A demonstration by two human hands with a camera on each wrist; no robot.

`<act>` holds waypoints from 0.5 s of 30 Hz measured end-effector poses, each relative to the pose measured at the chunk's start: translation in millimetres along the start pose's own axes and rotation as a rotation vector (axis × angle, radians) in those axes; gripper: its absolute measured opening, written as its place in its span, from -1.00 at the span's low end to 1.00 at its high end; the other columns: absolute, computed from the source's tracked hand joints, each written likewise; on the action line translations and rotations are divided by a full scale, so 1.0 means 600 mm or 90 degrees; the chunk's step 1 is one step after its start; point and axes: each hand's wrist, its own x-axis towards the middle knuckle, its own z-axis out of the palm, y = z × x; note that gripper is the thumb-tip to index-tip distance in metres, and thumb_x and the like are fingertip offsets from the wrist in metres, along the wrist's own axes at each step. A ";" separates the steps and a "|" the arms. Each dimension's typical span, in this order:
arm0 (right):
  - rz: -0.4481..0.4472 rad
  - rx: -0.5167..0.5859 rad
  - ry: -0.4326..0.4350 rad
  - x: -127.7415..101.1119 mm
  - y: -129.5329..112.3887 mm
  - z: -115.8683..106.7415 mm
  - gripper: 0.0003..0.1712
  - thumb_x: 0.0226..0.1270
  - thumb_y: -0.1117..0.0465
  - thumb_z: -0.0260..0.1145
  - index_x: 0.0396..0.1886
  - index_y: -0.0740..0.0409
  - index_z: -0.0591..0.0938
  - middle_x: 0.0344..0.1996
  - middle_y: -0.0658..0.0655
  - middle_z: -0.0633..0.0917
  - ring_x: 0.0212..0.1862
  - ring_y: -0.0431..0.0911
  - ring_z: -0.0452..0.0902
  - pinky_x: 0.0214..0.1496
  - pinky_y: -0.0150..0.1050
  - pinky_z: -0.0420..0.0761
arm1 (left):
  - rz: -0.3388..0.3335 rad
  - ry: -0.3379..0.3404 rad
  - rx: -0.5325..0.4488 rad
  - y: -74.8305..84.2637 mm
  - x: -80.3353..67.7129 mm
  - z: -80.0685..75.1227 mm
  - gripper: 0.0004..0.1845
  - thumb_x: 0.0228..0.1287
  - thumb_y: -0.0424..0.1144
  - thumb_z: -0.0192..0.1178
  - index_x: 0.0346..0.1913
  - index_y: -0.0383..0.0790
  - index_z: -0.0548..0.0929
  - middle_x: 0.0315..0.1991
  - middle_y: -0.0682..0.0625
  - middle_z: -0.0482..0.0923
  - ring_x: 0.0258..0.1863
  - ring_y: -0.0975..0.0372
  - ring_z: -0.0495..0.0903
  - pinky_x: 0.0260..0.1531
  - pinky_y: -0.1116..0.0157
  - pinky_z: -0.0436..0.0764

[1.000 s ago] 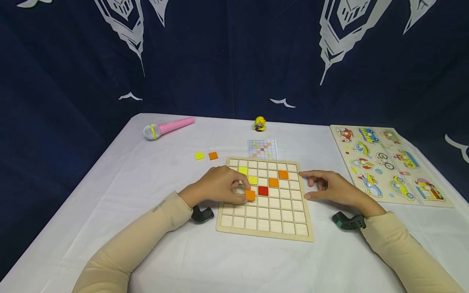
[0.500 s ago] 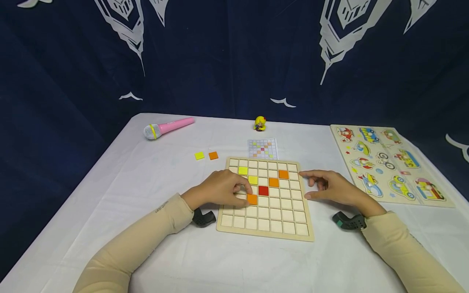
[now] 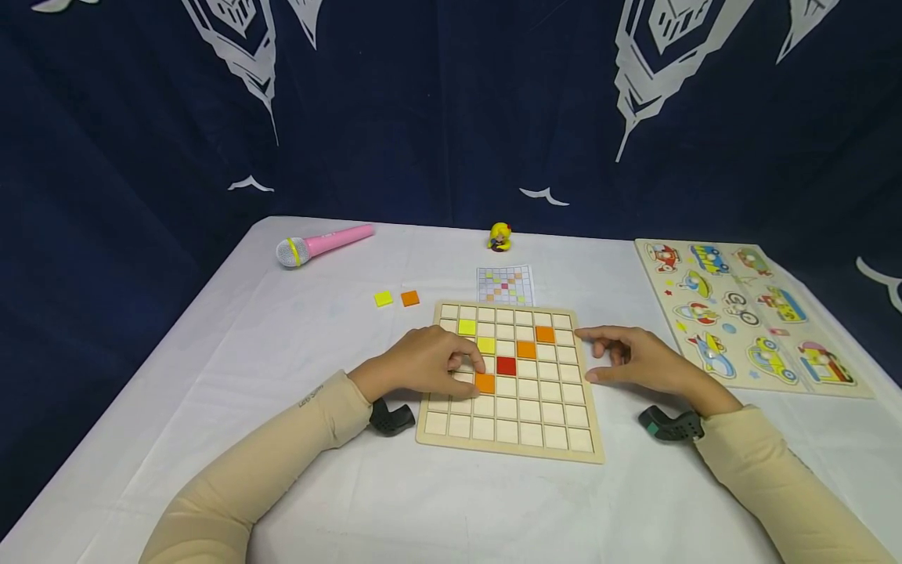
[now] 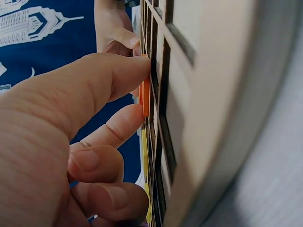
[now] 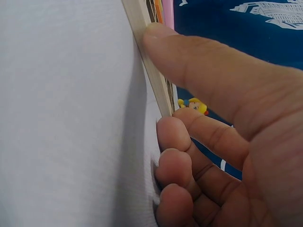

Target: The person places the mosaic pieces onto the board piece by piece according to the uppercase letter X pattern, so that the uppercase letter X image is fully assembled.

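Note:
On the wooden grid board (image 3: 509, 448), my left hand (image 3: 428, 362) pinches an orange square tile (image 3: 485, 384) between thumb and index finger. The tile lies at a cell left of the middle, diagonally below a red tile (image 3: 506, 366). In the left wrist view the thumb and index fingertip sit at opposite ends of that orange tile (image 4: 146, 99); the other fingers curl beneath. My right hand (image 3: 637, 362) rests against the board's right edge, thumb and index fingertips touching it, fingers loosely bent. Two yellow tiles (image 3: 467, 327) and two more orange tiles (image 3: 526, 350) sit in upper cells.
A loose yellow tile (image 3: 384, 298) and a loose orange tile (image 3: 410, 298) lie left of the board. Behind it are a printed pattern card (image 3: 504, 285) and a small yellow-haired figurine (image 3: 499, 237). A pink microphone (image 3: 338, 240) lies back left, a vehicle puzzle board (image 3: 747, 321) right.
The left hand has lowered the orange tile slightly toward the near side, so it now lines up with a grid cell. The right hand has stayed at the board's edge.

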 end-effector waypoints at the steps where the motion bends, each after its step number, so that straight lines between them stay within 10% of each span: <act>1: 0.001 -0.001 0.000 0.000 0.000 0.000 -0.23 0.24 0.32 0.65 0.40 0.46 0.57 -0.19 0.08 0.60 -0.38 -0.20 0.38 -0.34 -0.31 0.43 | 0.000 0.000 -0.001 0.000 0.000 0.000 -0.76 0.24 -0.08 0.60 -0.08 0.01 0.82 -0.63 0.23 0.25 -0.57 0.42 0.26 -0.44 0.36 0.19; 15: -0.004 0.014 -0.002 0.000 -0.001 0.000 -0.24 0.23 0.34 0.65 0.39 0.48 0.57 -0.19 0.10 0.59 -0.39 -0.20 0.38 -0.34 -0.31 0.44 | 0.010 -0.002 -0.032 -0.005 -0.002 -0.010 -0.76 0.28 -0.05 0.58 -0.07 0.01 0.81 -0.61 0.22 0.28 -0.56 0.41 0.28 -0.42 0.37 0.23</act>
